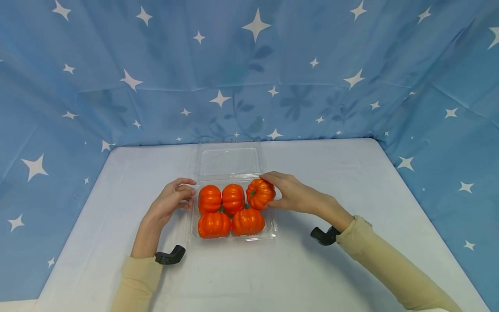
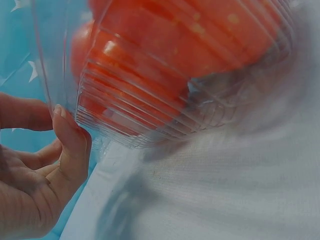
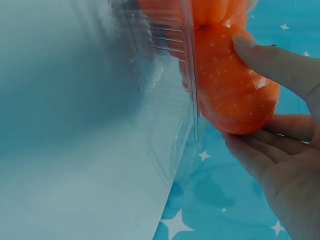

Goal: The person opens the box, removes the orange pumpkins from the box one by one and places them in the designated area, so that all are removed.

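Several glossy, ribbed orange pumpkins sit in a clear plastic clamshell box [image 1: 270,229], two rows deep. My right hand [image 1: 294,194] grips the far-right pumpkin [image 1: 259,194], whose green stem faces up and left. In the right wrist view, the thumb lies on one side of this pumpkin [image 3: 235,85] and the fingers on the other; it stands partly above the box rim. At the box's left side, my left hand [image 1: 173,200] pinches the rim between thumb and finger, as the left wrist view shows beside the ribbed box wall [image 2: 125,107].
The clear lid [image 1: 230,159] is folded back flat on the far side of the box. A white-covered table [image 1: 241,277] lies beneath. Behind and beside it hangs a blue cloth with white stars [image 1: 167,65]. Each wrist wears a black device [image 1: 170,255].
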The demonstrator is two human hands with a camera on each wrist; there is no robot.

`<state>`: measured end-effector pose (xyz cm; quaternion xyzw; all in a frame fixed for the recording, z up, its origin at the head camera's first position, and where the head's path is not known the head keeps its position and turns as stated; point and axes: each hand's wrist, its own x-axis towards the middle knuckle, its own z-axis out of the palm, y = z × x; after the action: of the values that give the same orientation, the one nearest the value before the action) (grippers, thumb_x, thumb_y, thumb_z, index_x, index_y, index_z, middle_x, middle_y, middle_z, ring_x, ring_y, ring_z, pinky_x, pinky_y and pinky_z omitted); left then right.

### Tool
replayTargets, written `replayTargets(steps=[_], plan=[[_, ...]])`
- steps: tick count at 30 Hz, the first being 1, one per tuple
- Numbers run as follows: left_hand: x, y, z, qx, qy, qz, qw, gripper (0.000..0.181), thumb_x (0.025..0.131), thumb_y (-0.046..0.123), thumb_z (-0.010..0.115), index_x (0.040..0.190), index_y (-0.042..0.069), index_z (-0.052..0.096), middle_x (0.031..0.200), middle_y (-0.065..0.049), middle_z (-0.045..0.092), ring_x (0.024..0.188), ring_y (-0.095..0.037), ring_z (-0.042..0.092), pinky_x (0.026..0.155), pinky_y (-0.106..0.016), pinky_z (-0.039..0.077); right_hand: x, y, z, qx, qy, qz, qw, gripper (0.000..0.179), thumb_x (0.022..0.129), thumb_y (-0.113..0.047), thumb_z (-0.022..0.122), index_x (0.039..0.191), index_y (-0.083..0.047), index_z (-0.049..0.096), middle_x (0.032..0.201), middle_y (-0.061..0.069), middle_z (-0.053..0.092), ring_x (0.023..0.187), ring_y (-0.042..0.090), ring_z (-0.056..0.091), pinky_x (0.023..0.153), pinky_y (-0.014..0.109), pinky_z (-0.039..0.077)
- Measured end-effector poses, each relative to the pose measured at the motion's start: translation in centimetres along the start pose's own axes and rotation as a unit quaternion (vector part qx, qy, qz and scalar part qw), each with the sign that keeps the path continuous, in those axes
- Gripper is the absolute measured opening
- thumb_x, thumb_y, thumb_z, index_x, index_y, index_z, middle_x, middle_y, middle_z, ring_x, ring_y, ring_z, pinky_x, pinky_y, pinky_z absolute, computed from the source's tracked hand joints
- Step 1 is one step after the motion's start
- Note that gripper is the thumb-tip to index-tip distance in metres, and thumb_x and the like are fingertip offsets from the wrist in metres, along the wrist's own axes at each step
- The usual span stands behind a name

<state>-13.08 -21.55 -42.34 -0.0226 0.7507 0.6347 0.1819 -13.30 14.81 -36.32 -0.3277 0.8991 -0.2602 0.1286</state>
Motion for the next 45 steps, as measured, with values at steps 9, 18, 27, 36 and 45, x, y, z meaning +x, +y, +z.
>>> replayTargets(steps=[9,18,27,36,45], plan=[[0.2,-0.2,0.0,0.003,-0.001,-0.003,1.0,0.045,0.102,0.009,0.052,0.142,-0.01,0.041,0.083,-0.003,0.061,0.069,-0.014,0.056,0.061,-0.026,0.055,-0.5,0.6,-0.2,0.024,0.009,0.005,0.9997,0.073,0.084,-0.016,0.085,0.146,0.004,0.05,0.142,0.016,0.06,0.13,0.033,0.059,0.105,0.049,0.052],[0.1,-0.2,0.1,-0.001,0.001,-0.006,1.0,0.044,0.101,0.008,0.054,0.14,-0.01,0.044,0.088,-0.007,0.061,0.069,-0.013,0.055,0.06,-0.025,0.054,-0.9,1.8,0.0,0.07,0.041,-0.017,0.9966,0.072,0.082,-0.014,0.087,0.143,0.004,0.053,0.136,0.014,0.064,0.125,0.031,0.064,0.103,0.048,0.054],[0.0,0.0,0.0,0.003,0.002,-0.005,1.0,0.044,0.102,0.008,0.053,0.141,-0.009,0.043,0.09,-0.007,0.06,0.071,-0.013,0.055,0.061,-0.026,0.055,-1.2,3.2,0.4,0.141,0.074,-0.008,0.9872,0.075,0.082,-0.018,0.088,0.145,0.003,0.052,0.143,0.018,0.06,0.131,0.035,0.061,0.103,0.051,0.052],[0.0,0.0,0.0,0.005,0.004,-0.007,1.0,0.043,0.102,0.009,0.053,0.141,-0.009,0.043,0.089,-0.006,0.06,0.07,-0.013,0.055,0.061,-0.026,0.054,-1.2,4.4,0.3,0.189,0.101,0.025,0.9765,0.077,0.081,-0.021,0.089,0.145,0.0,0.052,0.147,0.017,0.058,0.135,0.035,0.058,0.106,0.045,0.05],[0.0,0.0,0.0,0.001,0.0,-0.006,1.0,0.043,0.102,0.008,0.053,0.141,-0.009,0.043,0.089,-0.006,0.061,0.07,-0.014,0.055,0.062,-0.026,0.054,-1.1,5.5,0.2,0.243,0.108,0.069,0.9615,0.078,0.08,-0.021,0.09,0.146,-0.003,0.052,0.148,0.014,0.056,0.137,0.033,0.056,0.108,0.049,0.048]])
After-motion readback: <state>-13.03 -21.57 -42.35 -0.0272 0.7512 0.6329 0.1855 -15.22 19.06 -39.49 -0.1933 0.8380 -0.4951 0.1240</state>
